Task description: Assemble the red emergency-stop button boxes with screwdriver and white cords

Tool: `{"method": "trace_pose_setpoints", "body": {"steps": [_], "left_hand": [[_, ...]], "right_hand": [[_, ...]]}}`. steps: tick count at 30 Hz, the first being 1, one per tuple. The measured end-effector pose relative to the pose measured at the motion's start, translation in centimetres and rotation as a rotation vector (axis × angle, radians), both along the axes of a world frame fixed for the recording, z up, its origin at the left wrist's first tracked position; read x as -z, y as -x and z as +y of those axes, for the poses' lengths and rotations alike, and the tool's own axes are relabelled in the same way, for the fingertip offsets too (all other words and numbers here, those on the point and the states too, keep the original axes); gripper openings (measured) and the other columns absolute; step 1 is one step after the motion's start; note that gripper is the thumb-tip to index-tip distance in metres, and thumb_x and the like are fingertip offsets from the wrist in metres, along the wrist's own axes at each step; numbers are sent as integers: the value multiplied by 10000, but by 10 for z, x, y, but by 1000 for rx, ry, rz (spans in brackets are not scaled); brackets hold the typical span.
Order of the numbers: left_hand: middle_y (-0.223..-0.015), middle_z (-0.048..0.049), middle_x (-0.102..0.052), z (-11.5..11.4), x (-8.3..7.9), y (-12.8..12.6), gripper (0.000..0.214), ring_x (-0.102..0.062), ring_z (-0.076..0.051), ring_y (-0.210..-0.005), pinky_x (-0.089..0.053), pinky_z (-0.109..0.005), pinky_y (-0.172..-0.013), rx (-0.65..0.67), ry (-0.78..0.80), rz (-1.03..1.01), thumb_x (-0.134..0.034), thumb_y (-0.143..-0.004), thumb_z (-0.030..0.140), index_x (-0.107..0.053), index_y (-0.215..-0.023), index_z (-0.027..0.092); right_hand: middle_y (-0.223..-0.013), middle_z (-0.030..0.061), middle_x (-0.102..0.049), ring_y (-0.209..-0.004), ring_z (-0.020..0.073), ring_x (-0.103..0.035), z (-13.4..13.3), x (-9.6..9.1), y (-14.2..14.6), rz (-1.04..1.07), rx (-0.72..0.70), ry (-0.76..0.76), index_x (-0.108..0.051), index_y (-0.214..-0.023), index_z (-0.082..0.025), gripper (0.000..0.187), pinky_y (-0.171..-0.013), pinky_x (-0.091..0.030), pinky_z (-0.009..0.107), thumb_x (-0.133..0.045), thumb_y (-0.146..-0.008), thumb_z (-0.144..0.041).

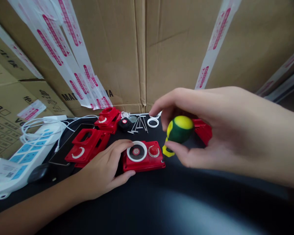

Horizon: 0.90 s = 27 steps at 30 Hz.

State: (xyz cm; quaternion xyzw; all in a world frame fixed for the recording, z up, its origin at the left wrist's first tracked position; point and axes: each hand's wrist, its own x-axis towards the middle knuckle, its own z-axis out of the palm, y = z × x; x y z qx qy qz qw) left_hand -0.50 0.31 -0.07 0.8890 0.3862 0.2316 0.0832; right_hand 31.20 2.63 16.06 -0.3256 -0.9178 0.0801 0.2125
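My left hand (101, 171) grips the left end of a flat red plastic part (144, 156) lying on the black table; the part carries a white ring around a black disc and a red knob. My right hand (218, 130) is raised above the table to its right and pinches a small green and yellow ball-shaped piece (180, 129) between thumb and fingers. A yellow ring-shaped bit (167, 151) lies just under the ball, beside the red part.
More red plastic parts (88, 143) lie at the left and behind (109, 118). Metal pins (138, 124), a white ring (153, 122) and a black cap (124, 124) sit at the back. A white power strip (22, 156) with cables lies far left. Cardboard boxes (142, 49) wall the back.
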Motion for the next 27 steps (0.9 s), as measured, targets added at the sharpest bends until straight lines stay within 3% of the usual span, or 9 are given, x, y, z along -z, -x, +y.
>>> {"method": "trace_pose_setpoints", "body": {"steps": [4, 6, 11, 14, 18, 23, 27], "left_hand": [[-1573, -201, -628, 2, 0, -1, 659, -685, -400, -1433, -590, -611, -1220, 20, 14, 10, -717, -1066, 368, -373, -1615, 248], [-1573, -200, -625, 3, 0, -1, 651, -682, -394, -1436, -590, -607, -1220, 22, 17, 16, -699, -1078, 368, -360, -1621, 250], [-1597, -207, -599, 2, 0, 0, 644, -660, -396, -1464, -584, -624, -1224, 21, 13, 33, -674, -1096, 383, -338, -1629, 251], [-1590, -213, -600, 1, -1, 1, 651, -665, -399, -1460, -596, -626, -1213, 25, 9, 44, -687, -1089, 379, -335, -1622, 249], [-1571, -209, -623, 1, -3, 0, 646, -690, -399, -1432, -611, -612, -1199, 23, -9, 27, -705, -1074, 363, -366, -1612, 246], [-1565, -195, -635, 1, -2, 0, 675, -697, -396, -1420, -604, -607, -1207, 21, 8, 5, -737, -1049, 358, -380, -1613, 258], [-1566, -200, -630, 2, 0, 0, 659, -693, -396, -1423, -606, -604, -1202, 27, 12, 11, -722, -1060, 372, -378, -1608, 250]], "right_hand": [[-1013, 3, -791, -730, 165, -659, -5, -1, -2, -7, -59, 59, -717, -1193, -253, 237, -606, -475, 307, -698, -957, -276], [-959, 0, -764, -688, 161, -631, -4, 2, -1, -31, -34, 48, -698, -1120, -254, 156, -566, -432, 305, -639, -1034, -370], [-650, 2, -582, -514, 177, -493, 7, 12, 5, -127, 215, -197, -667, -1014, -218, 483, -512, -266, 308, -589, -1033, -694], [-603, -34, -531, -480, 154, -449, 13, 13, 1, -141, 219, -219, -667, -1011, -238, 366, -504, -254, 299, -650, -1013, -604], [-695, -58, -653, -545, 144, -572, 13, 8, -5, -42, 61, -54, -664, -1103, -262, 205, -520, -379, 283, -719, -994, -427], [-929, -47, -773, -650, 158, -658, 4, 3, -6, -12, -35, 124, -599, -1339, -292, 427, -516, -460, 284, -675, -925, -221], [-883, -16, -713, -632, 161, -589, 2, 2, -3, -53, -40, 27, -679, -1161, -238, 323, -514, -413, 307, -620, -846, -191]]}}
